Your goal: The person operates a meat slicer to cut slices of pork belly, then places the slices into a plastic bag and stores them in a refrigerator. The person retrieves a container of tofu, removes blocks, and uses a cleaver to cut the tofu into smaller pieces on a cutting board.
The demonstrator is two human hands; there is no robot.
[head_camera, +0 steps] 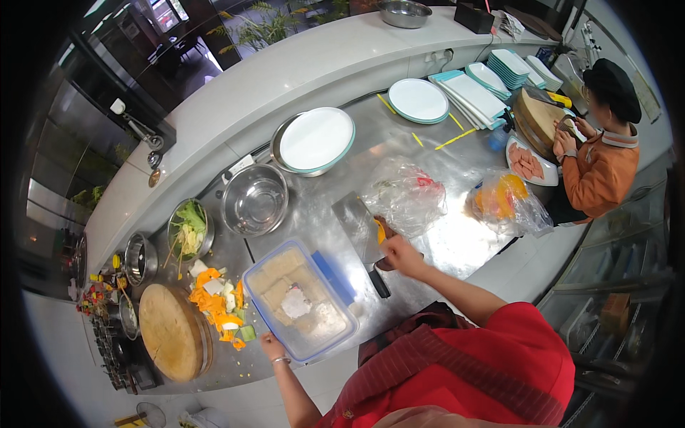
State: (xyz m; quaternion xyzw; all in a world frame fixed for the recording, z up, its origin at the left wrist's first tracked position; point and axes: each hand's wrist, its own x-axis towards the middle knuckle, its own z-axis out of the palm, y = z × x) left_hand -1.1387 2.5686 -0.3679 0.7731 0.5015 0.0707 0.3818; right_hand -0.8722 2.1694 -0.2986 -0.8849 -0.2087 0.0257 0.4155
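Observation:
My right hand [402, 258], blurred, is curled over a brown item [392, 231] with a yellow-orange part; what it is exactly cannot be made out. Just left of it lies a cleaver [353, 224] with a broad steel blade. A black handle [379, 283] shows below the blade. My left hand [273, 346] is at the near left corner of a clear plastic container [334, 334] with a blue rim. Pale slabs and a whitish lump lie inside that container. Whether my left fingers grip its rim cannot be told.
Orange, white and green vegetable pieces [214, 299] lie beside a round wooden chopping block [170, 331]. Steel bowls [255, 200] and white plates [317, 138] line the back. Plastic bags [409, 198] sit right of the cleaver. A co-worker [604, 155] stands at another block [538, 120].

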